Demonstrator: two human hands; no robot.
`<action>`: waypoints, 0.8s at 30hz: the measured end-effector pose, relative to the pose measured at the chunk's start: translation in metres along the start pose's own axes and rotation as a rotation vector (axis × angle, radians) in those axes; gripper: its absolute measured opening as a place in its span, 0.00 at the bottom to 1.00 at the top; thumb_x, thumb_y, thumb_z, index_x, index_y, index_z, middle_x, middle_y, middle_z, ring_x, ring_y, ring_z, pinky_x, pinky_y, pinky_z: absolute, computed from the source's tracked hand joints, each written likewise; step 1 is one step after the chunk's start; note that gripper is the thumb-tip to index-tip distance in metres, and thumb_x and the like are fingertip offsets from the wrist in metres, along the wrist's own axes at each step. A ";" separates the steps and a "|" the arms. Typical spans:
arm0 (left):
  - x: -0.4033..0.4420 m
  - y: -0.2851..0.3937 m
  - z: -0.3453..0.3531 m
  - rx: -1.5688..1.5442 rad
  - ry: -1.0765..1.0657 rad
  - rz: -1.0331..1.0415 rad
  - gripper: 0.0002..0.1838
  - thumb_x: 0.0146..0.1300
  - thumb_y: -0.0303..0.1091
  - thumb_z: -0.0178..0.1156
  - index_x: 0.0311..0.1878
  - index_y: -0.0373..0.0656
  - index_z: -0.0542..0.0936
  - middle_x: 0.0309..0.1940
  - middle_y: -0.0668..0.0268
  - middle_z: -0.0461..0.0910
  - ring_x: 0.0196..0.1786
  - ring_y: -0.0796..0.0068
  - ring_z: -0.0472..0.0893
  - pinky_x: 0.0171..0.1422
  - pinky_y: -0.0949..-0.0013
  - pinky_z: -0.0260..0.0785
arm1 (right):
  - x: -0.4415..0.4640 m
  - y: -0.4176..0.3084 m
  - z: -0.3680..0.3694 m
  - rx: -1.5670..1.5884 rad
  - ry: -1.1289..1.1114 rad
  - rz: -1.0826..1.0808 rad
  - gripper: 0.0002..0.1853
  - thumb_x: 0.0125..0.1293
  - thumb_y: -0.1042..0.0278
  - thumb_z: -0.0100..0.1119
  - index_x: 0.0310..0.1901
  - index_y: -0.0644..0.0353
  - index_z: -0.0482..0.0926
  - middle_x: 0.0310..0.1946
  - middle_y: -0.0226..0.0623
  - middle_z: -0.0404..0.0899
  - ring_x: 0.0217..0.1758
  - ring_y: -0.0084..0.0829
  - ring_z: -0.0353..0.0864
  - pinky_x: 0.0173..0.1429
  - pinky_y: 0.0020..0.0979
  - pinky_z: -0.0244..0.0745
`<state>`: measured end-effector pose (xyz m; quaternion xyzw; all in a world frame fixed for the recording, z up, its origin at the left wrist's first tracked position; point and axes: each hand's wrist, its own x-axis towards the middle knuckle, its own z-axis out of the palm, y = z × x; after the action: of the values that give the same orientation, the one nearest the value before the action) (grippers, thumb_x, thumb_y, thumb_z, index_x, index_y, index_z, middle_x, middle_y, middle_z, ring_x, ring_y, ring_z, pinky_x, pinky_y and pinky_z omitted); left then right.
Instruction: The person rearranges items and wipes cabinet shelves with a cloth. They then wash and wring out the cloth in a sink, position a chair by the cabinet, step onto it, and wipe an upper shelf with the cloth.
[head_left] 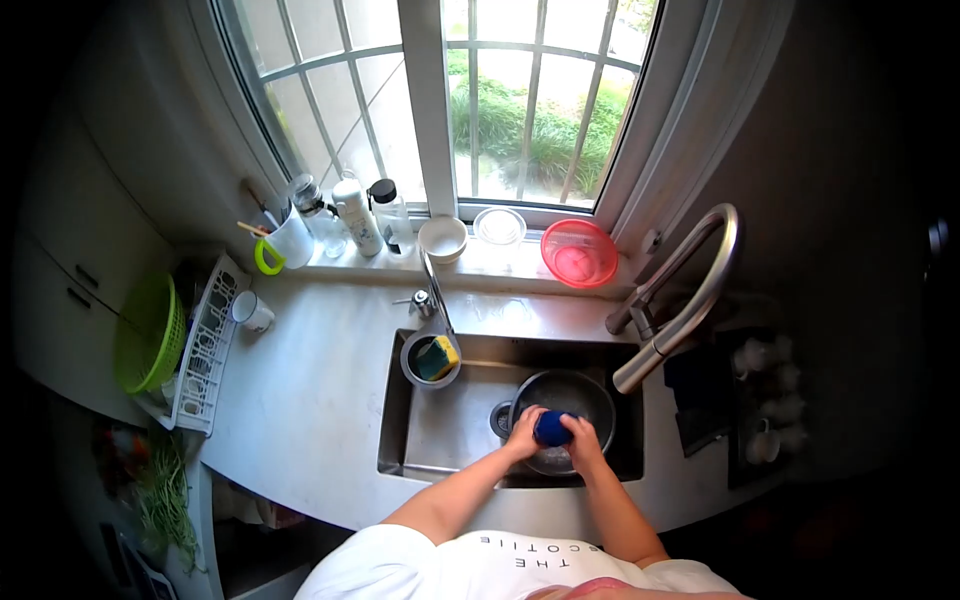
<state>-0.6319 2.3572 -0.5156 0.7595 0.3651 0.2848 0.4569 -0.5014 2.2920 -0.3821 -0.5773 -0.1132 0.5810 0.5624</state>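
Note:
A small dark blue object (553,429) is held between both hands over a round metal bowl (590,395) in the right part of the steel sink (470,425). My left hand (524,434) grips its left side, fingers closed. On its right side are the curled fingers of my right hand (583,443). What the blue object is cannot be made out. Left of the bowl, the sink drain (500,418) partly shows. A yellow and green sponge (437,359) lies in a small round holder (408,370) at the sink's upper left.
A curved faucet (700,290) arches over the sink's right side. Bottles (357,218), a white bowl (443,240) and a red basin (579,253) line the windowsill. At left stand a white mug (252,312), a dish rack (207,350) and a green basket (150,335).

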 end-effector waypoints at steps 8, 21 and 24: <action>0.008 0.184 -0.051 -0.040 0.118 0.239 0.21 0.45 0.15 0.59 0.46 0.40 0.74 0.43 0.52 0.75 0.51 0.43 0.75 0.54 0.52 0.70 | -0.023 -0.004 -0.014 0.371 -0.096 0.325 0.30 0.66 0.28 0.53 0.56 0.45 0.77 0.62 0.34 0.75 0.66 0.45 0.72 0.68 0.56 0.67; 0.016 0.260 -0.151 0.567 -0.390 0.722 0.44 0.44 0.41 0.76 0.69 0.56 0.72 0.78 0.53 0.53 0.78 0.39 0.52 0.74 0.35 0.52 | -0.035 -0.022 0.052 0.747 -0.349 -0.116 0.33 0.73 0.33 0.42 0.71 0.44 0.67 0.72 0.33 0.66 0.75 0.39 0.64 0.77 0.43 0.58; 0.019 0.254 -0.142 0.353 -0.347 0.949 0.33 0.51 0.42 0.75 0.59 0.40 0.76 0.67 0.52 0.69 0.69 0.55 0.71 0.70 0.49 0.65 | -0.013 0.016 0.028 0.766 -0.504 -0.242 0.30 0.73 0.34 0.44 0.71 0.38 0.69 0.72 0.27 0.66 0.76 0.37 0.61 0.78 0.43 0.56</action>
<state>-0.6552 2.3612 -0.2256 0.9423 -0.0570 0.2648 0.1967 -0.5361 2.2907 -0.3783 -0.1519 -0.0899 0.6333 0.7535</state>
